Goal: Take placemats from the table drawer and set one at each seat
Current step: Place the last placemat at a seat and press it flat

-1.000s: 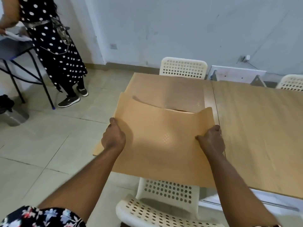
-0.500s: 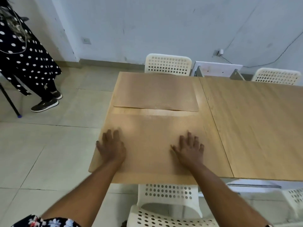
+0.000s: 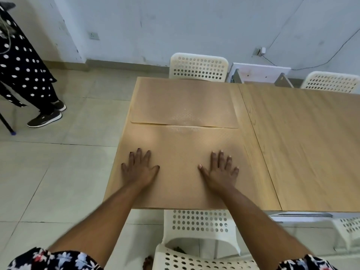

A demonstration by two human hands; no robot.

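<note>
Two tan placemats lie on the left end of the wooden table (image 3: 303, 145). The near placemat (image 3: 179, 180) lies flat in front of the near white chair (image 3: 198, 228). My left hand (image 3: 139, 168) and my right hand (image 3: 220, 170) rest palm-down on it with fingers spread. The far placemat (image 3: 183, 104) lies by the far white chair (image 3: 198, 67); its near edge slightly overlaps the near one. The drawer is not visible.
A second far chair (image 3: 331, 81) and a second near chair (image 3: 348, 230) stand at the right. A white board (image 3: 259, 72) leans behind the table. A person in a polka-dot dress (image 3: 21, 71) stands on the tiled floor at left.
One second ago both hands held the near placemat above the table edge. It now lies flat, and my hands have flattened on top of it with fingers spread.
</note>
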